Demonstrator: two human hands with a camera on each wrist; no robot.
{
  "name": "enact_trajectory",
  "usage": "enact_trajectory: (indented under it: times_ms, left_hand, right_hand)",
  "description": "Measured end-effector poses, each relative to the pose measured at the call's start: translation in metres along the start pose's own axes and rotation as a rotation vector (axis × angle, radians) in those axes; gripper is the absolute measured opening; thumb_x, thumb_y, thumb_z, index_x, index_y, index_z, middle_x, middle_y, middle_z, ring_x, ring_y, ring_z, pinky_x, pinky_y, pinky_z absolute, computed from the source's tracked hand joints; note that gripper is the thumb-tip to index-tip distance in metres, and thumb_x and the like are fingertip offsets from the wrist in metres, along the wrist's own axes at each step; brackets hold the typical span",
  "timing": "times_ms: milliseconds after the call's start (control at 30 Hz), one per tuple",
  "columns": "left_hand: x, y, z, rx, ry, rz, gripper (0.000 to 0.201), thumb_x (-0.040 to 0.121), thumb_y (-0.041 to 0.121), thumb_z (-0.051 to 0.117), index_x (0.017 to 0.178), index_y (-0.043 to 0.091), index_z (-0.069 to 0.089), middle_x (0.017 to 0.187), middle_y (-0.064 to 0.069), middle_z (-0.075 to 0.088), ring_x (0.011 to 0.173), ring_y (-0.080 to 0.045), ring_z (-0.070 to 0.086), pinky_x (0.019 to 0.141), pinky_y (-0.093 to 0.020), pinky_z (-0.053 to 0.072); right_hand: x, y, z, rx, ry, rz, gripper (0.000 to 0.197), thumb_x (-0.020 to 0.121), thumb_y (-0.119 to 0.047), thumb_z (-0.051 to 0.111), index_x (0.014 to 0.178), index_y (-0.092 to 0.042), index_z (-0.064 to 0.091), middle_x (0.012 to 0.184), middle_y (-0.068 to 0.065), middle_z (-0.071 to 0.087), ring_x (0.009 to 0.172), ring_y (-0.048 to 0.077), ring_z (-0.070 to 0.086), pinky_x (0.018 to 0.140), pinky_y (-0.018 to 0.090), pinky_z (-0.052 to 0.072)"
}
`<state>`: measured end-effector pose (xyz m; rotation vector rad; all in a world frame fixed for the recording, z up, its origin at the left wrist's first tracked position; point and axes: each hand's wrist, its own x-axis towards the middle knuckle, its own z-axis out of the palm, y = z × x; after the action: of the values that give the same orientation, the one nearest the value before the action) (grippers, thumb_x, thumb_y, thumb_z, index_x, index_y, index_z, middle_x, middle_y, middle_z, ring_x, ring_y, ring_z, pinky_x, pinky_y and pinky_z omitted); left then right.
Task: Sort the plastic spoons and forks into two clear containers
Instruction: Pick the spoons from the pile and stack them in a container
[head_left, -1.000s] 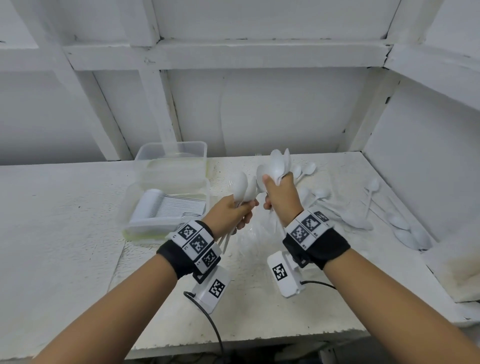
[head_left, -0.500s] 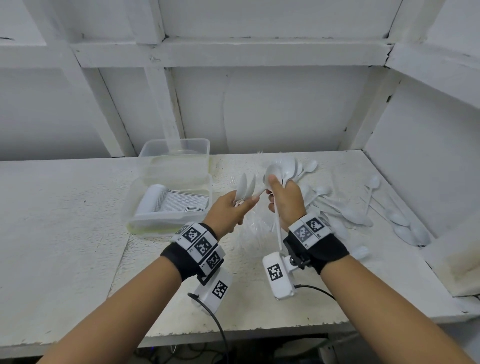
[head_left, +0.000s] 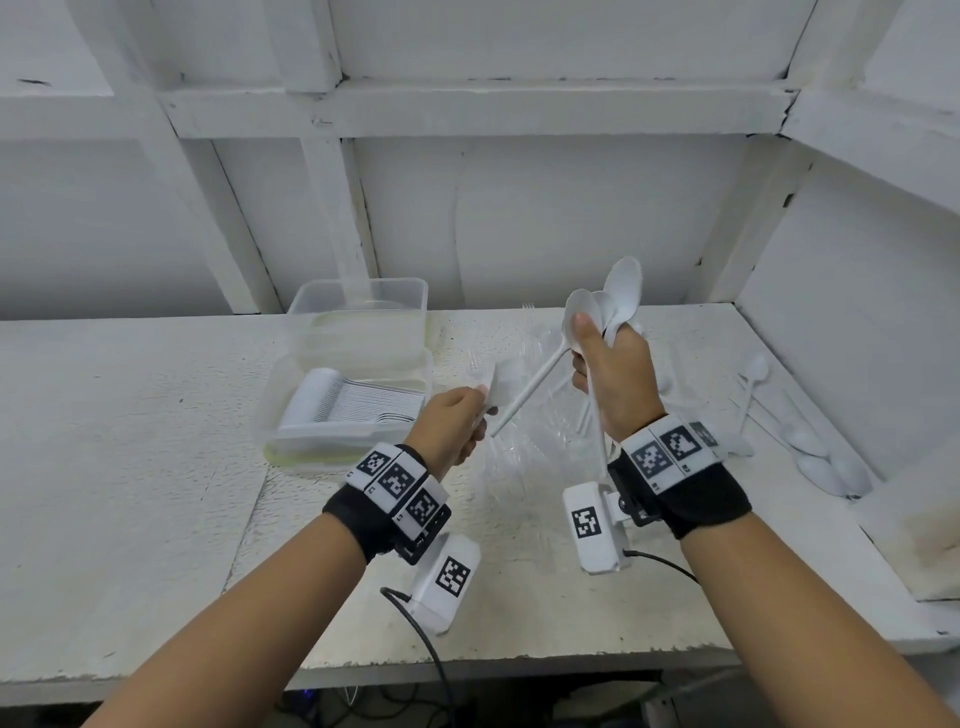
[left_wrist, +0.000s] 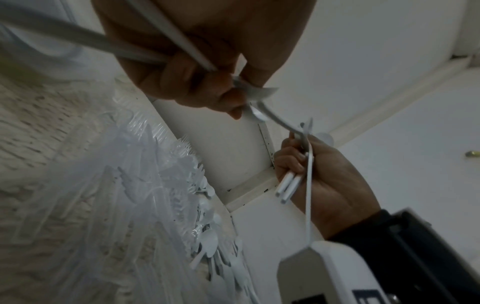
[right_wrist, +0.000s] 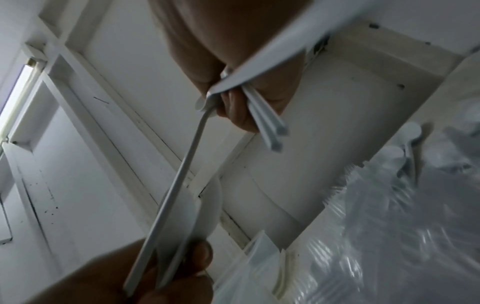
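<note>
Both hands hold white plastic spoons above the table, between pile and containers.

Right hand has its fingers wrapped round a bunch of white plastic spoons, bowls up; one handle angles down toward the left hand, whose fingers pinch a couple more spoons. The near clear rectangular container on the white table already carries a neat row, probably spoons, though it is too small to confirm; the far clear container looks empty. Step in hand, judged: merging bunches. Align bowls one way, square the handles, then lay them nested against the row. Clear plastic forks remain heaped.
</note>
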<state>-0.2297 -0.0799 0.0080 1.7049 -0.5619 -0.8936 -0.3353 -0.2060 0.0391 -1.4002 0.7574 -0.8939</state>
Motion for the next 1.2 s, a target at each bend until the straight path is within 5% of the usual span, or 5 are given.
enact_trajectory:
  times_ms: [233, 367, 567, 800, 1200]
  left_hand:
    - [0.004, -0.001, 0.002, -0.054, 0.062, 0.074, 0.024, 0.097, 0.024, 0.041, 0.084, 0.013, 0.058, 0.060, 0.001, 0.045, 0.047, -0.010, 0.033, 0.043, -0.020, 0.025]
    - [0.002, 0.000, 0.010, -0.103, 0.034, 0.114, 0.021, 0.098, 0.026, 0.043, 0.107, 0.018, 0.060, 0.058, 0.002, 0.042, 0.049, -0.009, 0.033, 0.044, -0.019, 0.027]
    - [0.005, 0.004, 0.011, -0.118, 0.028, 0.066, 0.020, 0.097, 0.019, 0.042, 0.080, 0.016, 0.052, 0.064, 0.000, 0.046, 0.047, -0.010, 0.043, 0.047, -0.022, 0.035]
    - [0.007, 0.003, 0.017, -0.200, 0.057, 0.050, 0.007, 0.097, 0.015, 0.043, 0.091, 0.011, 0.044, 0.069, -0.004, 0.059, 0.044, -0.008, 0.050, 0.048, -0.021, 0.041]
    - [0.009, 0.005, 0.017, -0.235, 0.048, 0.055, 0.020, 0.096, 0.008, 0.040, 0.105, 0.002, 0.056, 0.084, -0.011, 0.064, 0.071, -0.021, 0.066, 0.059, -0.026, 0.056]
  right_hand:
    - [-0.012, 0.006, 0.007, -0.219, -0.224, 0.009, 0.028, 0.096, -0.028, 0.048, 0.102, -0.003, 0.057, 0.066, -0.001, 0.046, 0.055, 0.008, 0.043, 0.051, 0.019, 0.040]
    - [-0.022, 0.021, 0.018, -0.200, -0.226, 0.081, 0.020, 0.096, -0.026, 0.048, 0.088, -0.010, 0.057, 0.064, 0.000, 0.044, 0.054, 0.010, 0.041, 0.049, 0.019, 0.037]
    - [-0.021, 0.025, 0.024, -0.258, -0.155, 0.023, 0.022, 0.095, -0.026, 0.050, 0.074, -0.019, 0.049, 0.064, 0.000, 0.046, 0.056, 0.010, 0.044, 0.052, 0.022, 0.039]
    - [-0.022, 0.032, 0.025, -0.287, -0.091, 0.009, 0.025, 0.095, -0.027, 0.049, 0.072, -0.018, 0.047, 0.066, 0.001, 0.048, 0.060, 0.012, 0.046, 0.062, 0.029, 0.040]
    - [-0.027, 0.035, 0.027, -0.237, -0.096, -0.087, 0.025, 0.093, -0.025, 0.053, 0.114, -0.011, 0.056, 0.091, -0.004, 0.064, 0.084, 0.007, 0.062, 0.068, 0.012, 0.046]
